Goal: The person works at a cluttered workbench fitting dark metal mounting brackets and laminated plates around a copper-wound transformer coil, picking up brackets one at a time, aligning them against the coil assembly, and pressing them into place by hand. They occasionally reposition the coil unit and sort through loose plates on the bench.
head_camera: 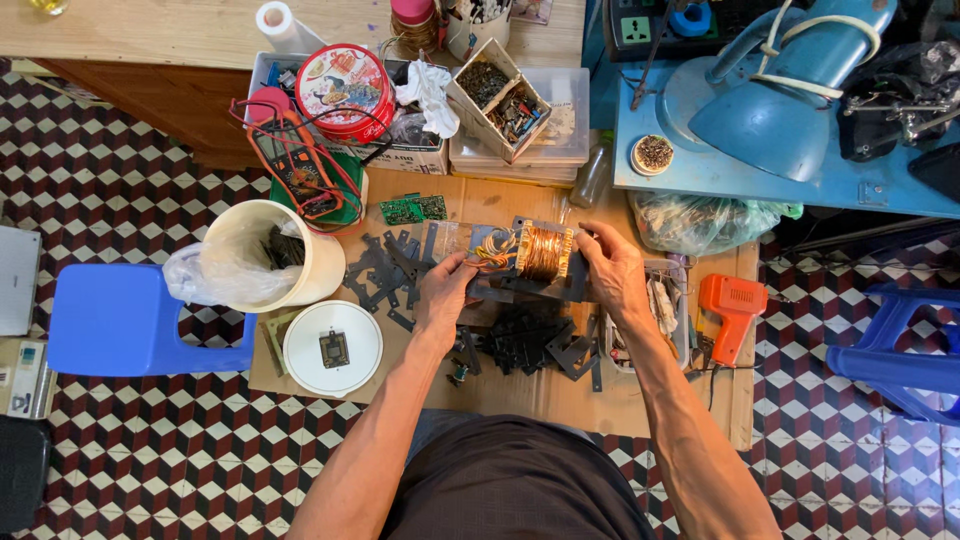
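A transformer with a copper wire coil (544, 252) and dark steel core sits over a brown board (640, 400) on the floor. My right hand (612, 268) grips its right end. My left hand (446, 292) pinches the left side, near the coloured wire leads and a thin dark metal plate. Several loose dark steel plates (392, 268) lie scattered left of the coil, and more (530, 345) are heaped just below it.
A white bucket (320, 262) with a plastic bag, a white lid (333, 348), a green circuit board (413, 208) and a clamp meter (296, 160) lie left. An orange soldering gun (730, 310) lies right. Blue stools (125, 320) (905, 365) flank the board; boxes of parts stand behind.
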Tool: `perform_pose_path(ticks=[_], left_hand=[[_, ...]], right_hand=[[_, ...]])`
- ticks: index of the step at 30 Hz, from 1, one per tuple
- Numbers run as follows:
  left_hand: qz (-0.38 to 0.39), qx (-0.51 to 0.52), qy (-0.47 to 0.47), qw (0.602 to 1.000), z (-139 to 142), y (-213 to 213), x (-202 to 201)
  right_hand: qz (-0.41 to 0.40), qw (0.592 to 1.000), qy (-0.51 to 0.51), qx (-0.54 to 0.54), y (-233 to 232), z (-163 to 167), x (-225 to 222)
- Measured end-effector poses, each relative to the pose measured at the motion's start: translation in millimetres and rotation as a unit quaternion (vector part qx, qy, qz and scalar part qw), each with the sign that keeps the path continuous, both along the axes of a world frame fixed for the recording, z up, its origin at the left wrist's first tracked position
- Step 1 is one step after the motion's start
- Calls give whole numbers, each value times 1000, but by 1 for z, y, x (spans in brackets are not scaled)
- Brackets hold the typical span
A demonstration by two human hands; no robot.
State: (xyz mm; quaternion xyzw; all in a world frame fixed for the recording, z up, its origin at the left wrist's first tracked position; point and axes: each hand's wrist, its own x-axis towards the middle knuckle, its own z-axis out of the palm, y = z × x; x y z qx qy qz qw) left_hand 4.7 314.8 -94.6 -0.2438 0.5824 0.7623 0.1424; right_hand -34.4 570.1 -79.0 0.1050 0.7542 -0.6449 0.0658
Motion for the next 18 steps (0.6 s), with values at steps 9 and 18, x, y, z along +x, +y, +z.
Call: perform_pose_path(ticks=[9, 18], left_hand=[[2, -31, 7, 1000, 5, 0, -12], [-9, -103, 19, 994, 1, 4, -18]], right_hand=[[-3, 999, -32, -4, -6, 14, 9], [29, 999, -36, 23, -8, 12, 5]])
